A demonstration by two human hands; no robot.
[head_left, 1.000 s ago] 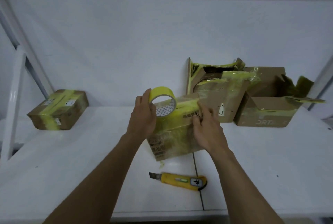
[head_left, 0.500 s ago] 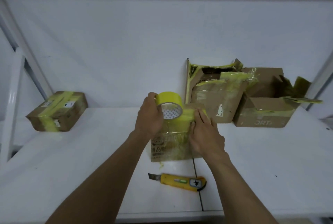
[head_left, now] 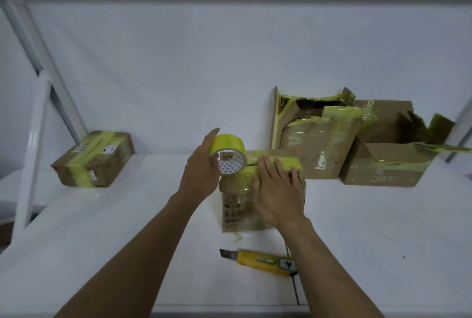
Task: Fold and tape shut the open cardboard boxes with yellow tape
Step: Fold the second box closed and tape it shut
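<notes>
Box (head_left: 235, 213) now squared up — tape strip (head_left: 286, 162) laid | my left hand (head_left: 201, 172) grips tape roll (head_left: 228, 155) | right hand (head_left: 275, 190) flat, pressing | seam nearly shut

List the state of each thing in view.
Left hand: grips round yellow tape roll.
Right hand: flat, pressing tape onto small brown cardboard box.
Small brown cardboard box: flaps folded, partly taped.
Far-left brown cardboard box: taped shut.
Torn middle cardboard box: open.
Far-right cardboard box: open.
Yellow plastic utility knife: lying, blade out.
</notes>
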